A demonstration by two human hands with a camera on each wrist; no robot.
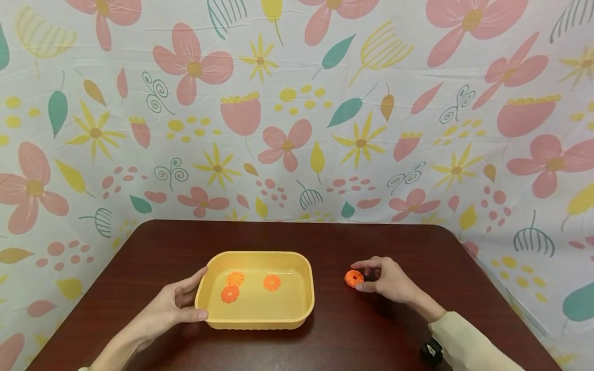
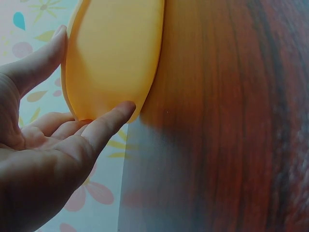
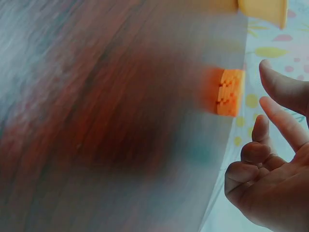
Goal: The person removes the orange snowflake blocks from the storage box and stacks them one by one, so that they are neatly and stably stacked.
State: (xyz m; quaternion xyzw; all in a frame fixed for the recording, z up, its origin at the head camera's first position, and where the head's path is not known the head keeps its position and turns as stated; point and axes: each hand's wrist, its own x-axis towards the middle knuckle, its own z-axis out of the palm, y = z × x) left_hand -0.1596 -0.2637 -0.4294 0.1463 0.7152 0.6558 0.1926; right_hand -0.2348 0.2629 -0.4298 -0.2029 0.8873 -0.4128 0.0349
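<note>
A yellow rectangular tray [image 1: 255,325] sits on the table with orange flower-shaped discs inside, one [image 1: 271,282] apart and two [image 1: 230,294] close together. My left hand [image 1: 168,305] holds the tray's left end, thumb near one corner and fingers at the other; the left wrist view shows a fingertip [image 2: 126,110] against the outer wall. To the right of the tray stand orange notched discs [image 1: 354,279] with a centre hole, apparently stacked as seen from the side in the right wrist view. Around them my right hand [image 1: 390,281] spreads thumb and index finger, with a gap in the right wrist view.
The dark brown wooden table [image 1: 325,237] has rounded far corners. A flower-printed cloth [image 1: 287,103] hangs behind and along both sides of it. A black device [image 1: 431,351] is worn at the right wrist, beside a pale sleeve [image 1: 464,340].
</note>
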